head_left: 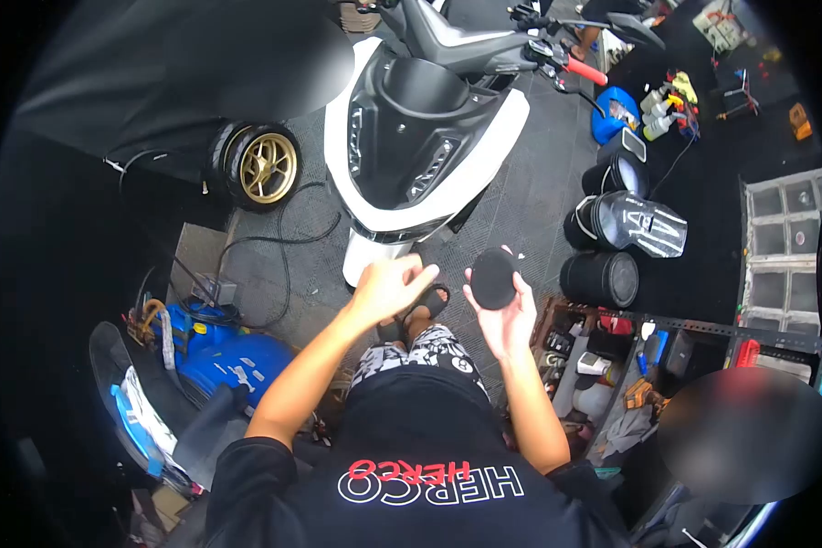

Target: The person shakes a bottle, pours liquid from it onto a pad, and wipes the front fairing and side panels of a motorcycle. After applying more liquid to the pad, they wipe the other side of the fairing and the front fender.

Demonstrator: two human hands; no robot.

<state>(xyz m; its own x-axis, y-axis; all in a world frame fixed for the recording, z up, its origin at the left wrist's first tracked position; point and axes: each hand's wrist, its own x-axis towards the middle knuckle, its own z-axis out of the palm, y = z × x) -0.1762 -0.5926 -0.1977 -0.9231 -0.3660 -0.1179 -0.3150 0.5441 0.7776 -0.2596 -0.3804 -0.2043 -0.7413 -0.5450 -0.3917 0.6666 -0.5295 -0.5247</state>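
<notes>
My right hand (504,321) is turned palm up and grips a round black foam pad (495,279) by its edges, the thumb on one side and fingers on the other. To its left, my left hand (385,290) shows its back, the fingers curled together and pointing toward the pad; whatever they may hold is hidden. There is a gap between that hand and the pad. Just beyond my hands stands a white and black scooter (402,219), its front end toward me. My left hand overlaps the scooter's white front fender (363,258) in this view.
Gold-rimmed wheels (269,169) stand at the left, near a black hose (288,242) on the floor. A blue tank (233,365) sits lower left. Black buckets (599,279) and spray bottles (659,114) line the right. A shelf of tools and cloths (612,402) is beside my right arm.
</notes>
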